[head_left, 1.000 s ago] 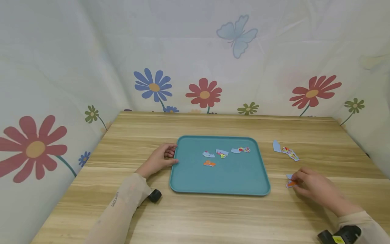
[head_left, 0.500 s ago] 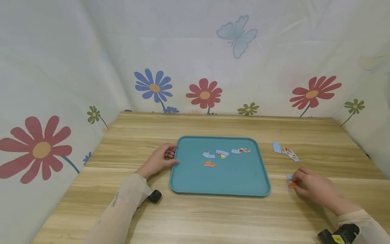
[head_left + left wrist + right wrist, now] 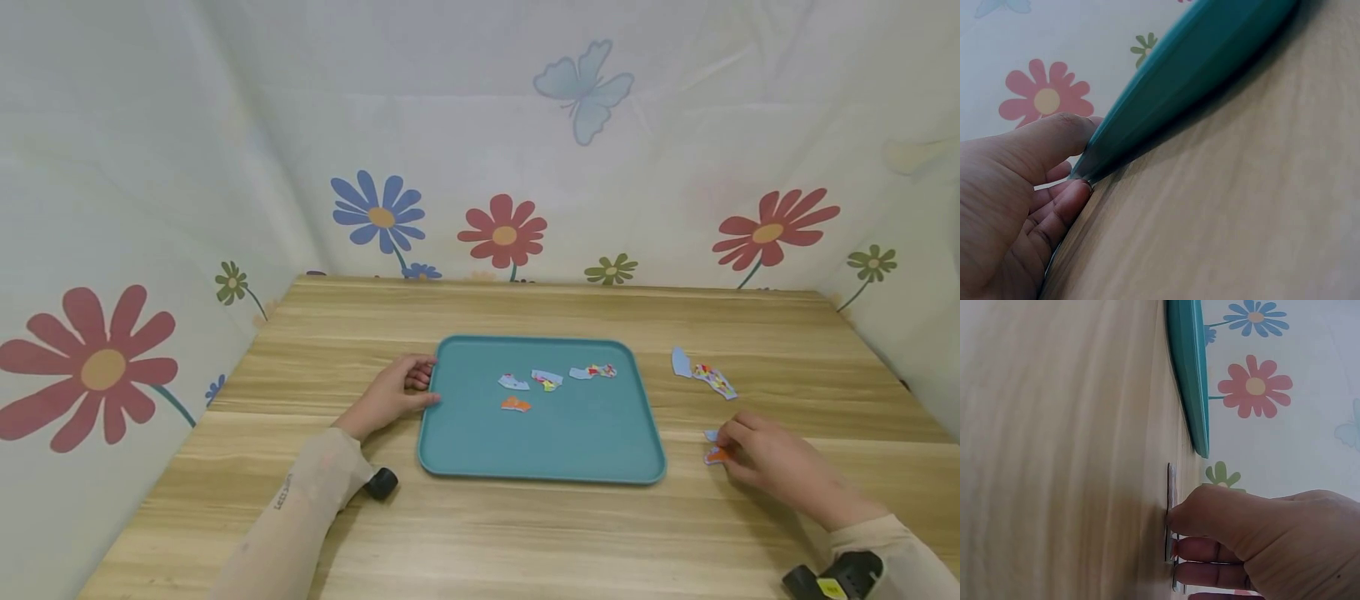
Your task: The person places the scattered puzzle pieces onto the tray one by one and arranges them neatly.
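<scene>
My left hand (image 3: 387,398) grips the left rim of a teal tray (image 3: 540,448), its thumb over the edge and its fingers against the side in the left wrist view. Right of the tray, my right hand (image 3: 780,463) pinches a flat orange-and-blue puzzle piece (image 3: 716,456) lying on the table. Another piece, light blue (image 3: 711,435), pokes out beside the fingertips and is partly hidden by them. In the right wrist view the thumb lies against the thin edge of the pinched piece (image 3: 1170,481).
On the tray lie a blue-white piece (image 3: 513,382), a blue-and-yellow piece (image 3: 547,379), an orange piece (image 3: 516,404) and a blue multicoloured one (image 3: 592,372). A plain blue piece (image 3: 681,362) and a speckled piece (image 3: 715,380) lie on the wooden table (image 3: 525,542). A flowered curtain (image 3: 450,125) hangs behind.
Both hands hold nearly the same positions. The whole scene shifts very slightly downward in the head view; the pieces on the tray have not moved.
</scene>
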Demonstrator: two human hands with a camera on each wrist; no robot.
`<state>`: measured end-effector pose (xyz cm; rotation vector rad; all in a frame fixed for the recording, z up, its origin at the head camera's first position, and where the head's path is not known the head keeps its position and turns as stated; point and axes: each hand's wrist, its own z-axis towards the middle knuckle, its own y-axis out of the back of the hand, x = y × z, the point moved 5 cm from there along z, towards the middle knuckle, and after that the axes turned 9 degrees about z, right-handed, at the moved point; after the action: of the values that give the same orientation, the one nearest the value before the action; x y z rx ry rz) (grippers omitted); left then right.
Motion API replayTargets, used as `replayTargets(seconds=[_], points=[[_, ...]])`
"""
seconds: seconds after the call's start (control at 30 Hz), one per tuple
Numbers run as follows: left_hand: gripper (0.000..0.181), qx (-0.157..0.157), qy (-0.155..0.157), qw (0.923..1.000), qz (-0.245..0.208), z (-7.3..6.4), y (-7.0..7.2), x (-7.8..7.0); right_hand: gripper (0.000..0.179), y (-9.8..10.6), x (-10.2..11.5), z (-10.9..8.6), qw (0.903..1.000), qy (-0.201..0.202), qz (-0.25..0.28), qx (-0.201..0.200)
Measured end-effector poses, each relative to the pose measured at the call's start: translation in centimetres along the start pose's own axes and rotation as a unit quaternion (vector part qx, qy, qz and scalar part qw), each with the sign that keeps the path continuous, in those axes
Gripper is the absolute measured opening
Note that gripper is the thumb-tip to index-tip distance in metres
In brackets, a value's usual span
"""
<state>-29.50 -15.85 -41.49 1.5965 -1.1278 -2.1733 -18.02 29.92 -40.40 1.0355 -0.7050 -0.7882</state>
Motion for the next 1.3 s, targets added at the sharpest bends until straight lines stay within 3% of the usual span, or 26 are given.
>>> replayTargets(seconds=[0.4, 0.63, 0.93, 1.3], points=[[0.059, 0.003, -0.002, 1.0000, -0.002, 0.0, -0.1, 0.2, 0.027, -0.2, -0.3, 0.0, 0.9999, -0.011, -0.007, 0.011], [0.062, -0.008, -0.001, 1.0000, 0.001, 1.0, -0.8, 3.4, 0.026, -0.2, -0.1, -0.1, 0.9995, -0.013, -0.023, 0.016], [0.062, -0.008, 0.002, 1.0000, 0.005, 1.2, -0.9, 3.7, 0.028, -0.2, -0.1, 0.1, 0.9996, 0.007, -0.025, 0.008], [0.062, -0.009, -0.003, 0.9999, 0.004, 1.3, -1.0, 3.9, 0.021, -0.1, -0.2, -0.1, 0.9984, -0.042, -0.023, 0.028]])
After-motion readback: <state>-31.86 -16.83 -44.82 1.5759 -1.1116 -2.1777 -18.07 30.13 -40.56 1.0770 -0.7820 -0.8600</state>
